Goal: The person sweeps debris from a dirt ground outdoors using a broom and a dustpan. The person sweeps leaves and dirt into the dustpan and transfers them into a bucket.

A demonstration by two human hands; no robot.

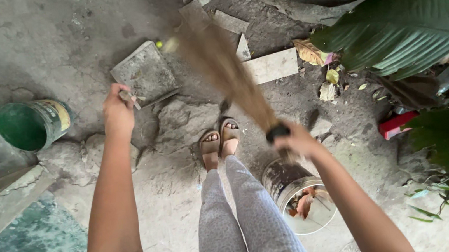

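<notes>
Your right hand is closed around the black grip of a broom (bristles blurred), angled over the concrete ground. Your left hand pinches 1 small grey piece beside a tile.

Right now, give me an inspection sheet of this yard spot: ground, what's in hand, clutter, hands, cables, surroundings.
Surface: cracked, dusty concrete ground.
Job's things: stick broom, blurred; metal bucket holding dry leaves by the right leg.
Clutter: tile pieces; green can on its side; fallen leaves; red object.
Grippers: right hand grips the broom's dark handle; left hand holds a small scrap.
Cables: nothing seen.
Surroundings: large green plant leaves, rock wall above.
</notes>
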